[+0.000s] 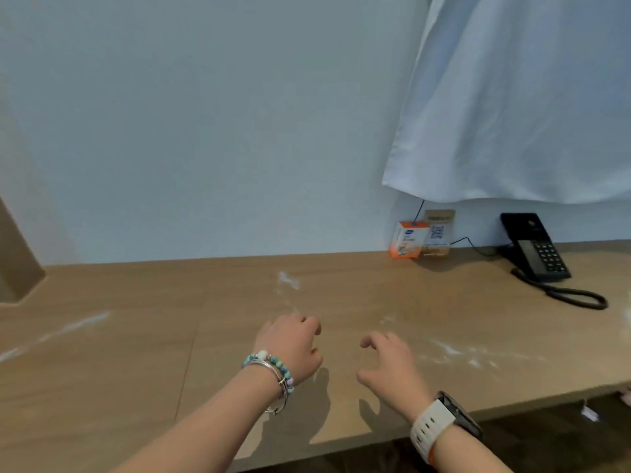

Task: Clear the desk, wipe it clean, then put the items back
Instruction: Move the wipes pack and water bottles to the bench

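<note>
A long wooden desk runs along a pale wall, with white powdery smears on its top. My left hand, with beaded bracelets at the wrist, hovers over the desk's middle, fingers loosely curled and holding nothing. My right hand, with a white-strapped watch, hovers beside it, fingers relaxed and empty. At the back right stand an orange and white box and a clear card stand. A black desk phone with a coiled cord sits to their right.
A white cloth hangs on the wall above the phone. A wooden panel stands at the desk's far left. More white smears lie on the left part of the desk. The desk's front edge drops to dark floor.
</note>
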Action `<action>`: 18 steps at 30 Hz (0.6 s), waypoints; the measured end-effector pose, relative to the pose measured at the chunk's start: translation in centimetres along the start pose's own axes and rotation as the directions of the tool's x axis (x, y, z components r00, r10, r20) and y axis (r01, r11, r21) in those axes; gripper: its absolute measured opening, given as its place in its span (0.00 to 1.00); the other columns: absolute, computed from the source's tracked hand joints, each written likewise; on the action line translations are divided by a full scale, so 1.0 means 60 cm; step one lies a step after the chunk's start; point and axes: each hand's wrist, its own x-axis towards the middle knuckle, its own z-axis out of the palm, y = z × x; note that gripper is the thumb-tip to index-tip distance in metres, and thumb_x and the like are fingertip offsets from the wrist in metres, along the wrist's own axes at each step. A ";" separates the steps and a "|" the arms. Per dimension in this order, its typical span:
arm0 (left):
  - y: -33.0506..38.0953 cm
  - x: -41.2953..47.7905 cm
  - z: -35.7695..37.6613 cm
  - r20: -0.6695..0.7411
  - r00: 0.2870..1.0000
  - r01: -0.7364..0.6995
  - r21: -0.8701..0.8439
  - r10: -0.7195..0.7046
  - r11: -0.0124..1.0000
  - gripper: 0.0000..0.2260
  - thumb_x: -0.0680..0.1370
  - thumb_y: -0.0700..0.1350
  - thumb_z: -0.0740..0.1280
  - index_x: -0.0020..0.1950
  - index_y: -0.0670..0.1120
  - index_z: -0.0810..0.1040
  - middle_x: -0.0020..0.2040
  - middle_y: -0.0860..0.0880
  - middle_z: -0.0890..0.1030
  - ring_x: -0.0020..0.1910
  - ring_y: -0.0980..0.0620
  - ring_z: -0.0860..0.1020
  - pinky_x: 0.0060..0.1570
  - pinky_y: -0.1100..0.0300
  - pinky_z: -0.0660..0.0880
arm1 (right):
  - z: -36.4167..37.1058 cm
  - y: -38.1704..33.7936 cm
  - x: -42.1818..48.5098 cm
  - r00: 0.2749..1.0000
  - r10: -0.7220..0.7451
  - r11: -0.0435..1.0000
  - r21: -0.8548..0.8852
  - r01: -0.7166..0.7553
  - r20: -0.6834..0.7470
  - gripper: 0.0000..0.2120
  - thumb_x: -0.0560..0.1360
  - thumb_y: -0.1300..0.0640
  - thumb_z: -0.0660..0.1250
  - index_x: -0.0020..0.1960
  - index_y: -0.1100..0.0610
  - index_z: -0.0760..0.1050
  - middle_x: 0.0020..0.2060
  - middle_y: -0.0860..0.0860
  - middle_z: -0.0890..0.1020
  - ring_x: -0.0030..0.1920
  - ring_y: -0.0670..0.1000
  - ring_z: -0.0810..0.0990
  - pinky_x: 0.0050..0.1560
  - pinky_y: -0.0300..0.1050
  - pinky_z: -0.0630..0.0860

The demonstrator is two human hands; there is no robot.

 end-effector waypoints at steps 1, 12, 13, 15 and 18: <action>0.018 0.023 0.006 0.004 1.000 -0.023 -0.003 0.023 1.000 0.16 0.76 0.51 0.59 0.64 0.53 0.70 0.60 0.51 0.73 0.60 0.49 0.72 0.56 0.58 0.67 | -0.009 0.022 0.009 1.000 0.021 1.000 0.007 -0.021 -0.013 0.19 0.73 0.57 0.66 0.62 0.49 0.69 0.59 0.46 0.70 0.61 0.47 0.68 0.60 0.42 0.69; 0.144 0.311 0.050 0.039 0.981 -0.187 -0.093 0.191 0.978 0.17 0.76 0.50 0.60 0.65 0.52 0.69 0.62 0.51 0.72 0.61 0.49 0.72 0.56 0.58 0.70 | -0.124 0.202 0.191 0.973 0.180 0.984 0.028 -0.178 -0.144 0.15 0.71 0.56 0.67 0.58 0.50 0.71 0.55 0.47 0.71 0.60 0.49 0.71 0.57 0.43 0.70; 0.152 0.334 0.051 0.042 0.979 -0.193 -0.103 0.198 0.976 0.17 0.76 0.50 0.60 0.66 0.52 0.69 0.62 0.51 0.72 0.61 0.49 0.72 0.56 0.58 0.70 | -0.132 0.214 0.208 0.970 0.183 0.983 0.045 -0.178 -0.158 0.15 0.72 0.56 0.67 0.57 0.50 0.71 0.53 0.46 0.70 0.60 0.49 0.71 0.56 0.43 0.70; 0.167 0.377 0.052 0.041 0.979 -0.192 -0.131 0.199 0.973 0.18 0.76 0.50 0.60 0.66 0.51 0.69 0.63 0.50 0.72 0.61 0.49 0.72 0.56 0.58 0.71 | -0.148 0.238 0.240 0.965 0.199 0.979 0.085 -0.187 -0.170 0.14 0.72 0.57 0.66 0.57 0.49 0.70 0.52 0.45 0.69 0.57 0.48 0.72 0.52 0.41 0.71; 0.184 0.432 0.059 0.028 0.984 -0.169 -0.173 0.176 0.970 0.18 0.76 0.49 0.61 0.66 0.51 0.68 0.64 0.51 0.71 0.60 0.51 0.72 0.56 0.59 0.71 | -0.166 0.278 0.287 0.963 0.206 0.973 0.142 -0.182 -0.172 0.13 0.73 0.58 0.67 0.54 0.47 0.69 0.52 0.45 0.70 0.51 0.45 0.73 0.48 0.39 0.70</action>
